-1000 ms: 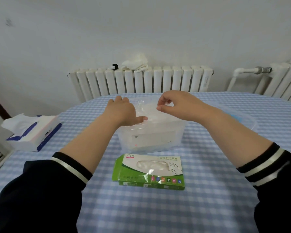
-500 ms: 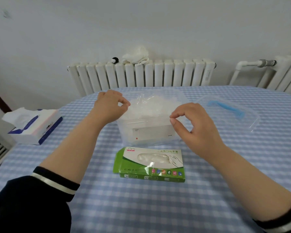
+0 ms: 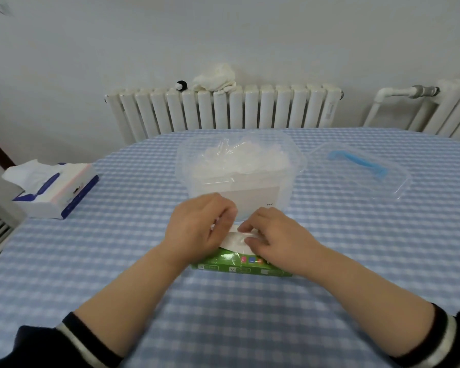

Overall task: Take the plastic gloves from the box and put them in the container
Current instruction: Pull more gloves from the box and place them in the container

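Both hands down on the flat green-and-white cardboard glove box (image 3: 241,264), lying on the blue-and-white checked table (image 3: 117,261) just in front of the clear plastic container (image 3: 239,171). Left hand (image 3: 197,232) curled over the box's left end, fingers bent toward the white opening on top — seemingly pinching at what is there, though the fingertips hide whether film is actually caught. Right hand (image 3: 279,240) resting on the box's right part, fingers (image 3: 246,228) bent at the opening; cannot tell whether gripping a glove or only steadying the carton.

Box lying flat, long axis running left to right across the view, printed front edge facing the person, opening upward. Container behind it already holding a crumpled heap of thin translucent plastic gloves (image 3: 237,158), piled above the rim; its clear lid with the blue handle (image 3: 356,168) set aside to the right.

Gloves likely almost weightless, limp, slippery and clingy — best taken by pinching a loose fold at the opening and drawing upward, with the other hand holding the light box down. Risk of several sheets coming out together.
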A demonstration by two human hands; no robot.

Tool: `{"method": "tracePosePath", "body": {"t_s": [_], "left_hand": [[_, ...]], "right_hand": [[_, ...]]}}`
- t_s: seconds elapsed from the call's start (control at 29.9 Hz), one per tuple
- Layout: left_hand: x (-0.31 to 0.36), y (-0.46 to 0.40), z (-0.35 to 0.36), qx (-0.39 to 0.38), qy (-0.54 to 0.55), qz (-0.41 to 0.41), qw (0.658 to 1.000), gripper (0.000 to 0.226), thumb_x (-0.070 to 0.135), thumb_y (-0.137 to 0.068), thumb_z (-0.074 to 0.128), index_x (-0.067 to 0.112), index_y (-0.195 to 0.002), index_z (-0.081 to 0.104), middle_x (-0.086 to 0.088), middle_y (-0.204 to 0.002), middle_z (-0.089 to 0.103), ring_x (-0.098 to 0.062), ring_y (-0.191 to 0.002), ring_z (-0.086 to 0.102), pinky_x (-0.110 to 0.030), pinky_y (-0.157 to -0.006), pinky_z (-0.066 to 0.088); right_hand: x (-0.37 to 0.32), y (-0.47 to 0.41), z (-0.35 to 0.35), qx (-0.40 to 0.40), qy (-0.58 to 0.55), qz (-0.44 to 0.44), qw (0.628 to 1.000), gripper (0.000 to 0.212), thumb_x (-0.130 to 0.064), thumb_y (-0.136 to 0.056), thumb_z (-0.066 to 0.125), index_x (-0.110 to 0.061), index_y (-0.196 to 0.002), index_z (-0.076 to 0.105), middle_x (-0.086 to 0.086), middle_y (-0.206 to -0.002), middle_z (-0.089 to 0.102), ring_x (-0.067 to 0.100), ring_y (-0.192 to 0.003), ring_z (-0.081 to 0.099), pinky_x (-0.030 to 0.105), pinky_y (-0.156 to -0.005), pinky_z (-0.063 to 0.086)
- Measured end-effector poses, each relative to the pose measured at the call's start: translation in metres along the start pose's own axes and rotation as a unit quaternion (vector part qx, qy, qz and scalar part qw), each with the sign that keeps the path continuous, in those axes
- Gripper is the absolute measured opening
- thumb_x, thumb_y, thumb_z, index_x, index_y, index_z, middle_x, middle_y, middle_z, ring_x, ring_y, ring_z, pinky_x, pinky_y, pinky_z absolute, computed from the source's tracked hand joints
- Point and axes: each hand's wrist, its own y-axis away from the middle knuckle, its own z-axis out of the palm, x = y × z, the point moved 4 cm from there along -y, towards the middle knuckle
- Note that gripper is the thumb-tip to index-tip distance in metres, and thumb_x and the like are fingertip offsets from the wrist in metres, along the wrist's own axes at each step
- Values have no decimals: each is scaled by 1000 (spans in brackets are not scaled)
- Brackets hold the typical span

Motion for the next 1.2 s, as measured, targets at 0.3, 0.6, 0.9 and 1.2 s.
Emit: {"method": "tracePosePath", "body": {"t_s": [0.3,0.6,0.9,1.2], "left_hand": [[-16,28,36,-255,-13,-159,954,67,80,-71,41,32,-113,61,20,-103,61,0,-93,52,-22,-76,41],[-13,26,35,-269,-6,-173,947,62,81,-67,44,35,-104,62,22,-95,59,2,-86,50,-20,-72,41],[-12,24,34,-281,-25,-183,942,57,72,-71,64,27,-107,63,20,-91,53,-5,-86,51,-24,-71,41],[-7,23,31,-299,-27,-199,933,69,80,-66,60,32,-116,60,18,-109,58,-6,-104,53,-16,-79,32]], "right_hand": [[-4,-13,-1,29,110,2,993,17,-33,-92,59,-18,-100,63,-2,-99,56,17,-95,53,27,-70,38],[-12,-2,-2,54,163,-56,983,20,-24,-97,47,-11,-90,61,2,-87,62,20,-82,57,27,-60,32],[-13,-1,-25,64,-34,10,997,11,-25,-100,45,-23,-89,44,-18,-75,48,1,-67,46,19,-62,32],[-2,6,-120,378,-234,79,892,11,-13,-100,48,-18,-91,51,-12,-70,51,-6,-57,48,7,-56,37]]}}
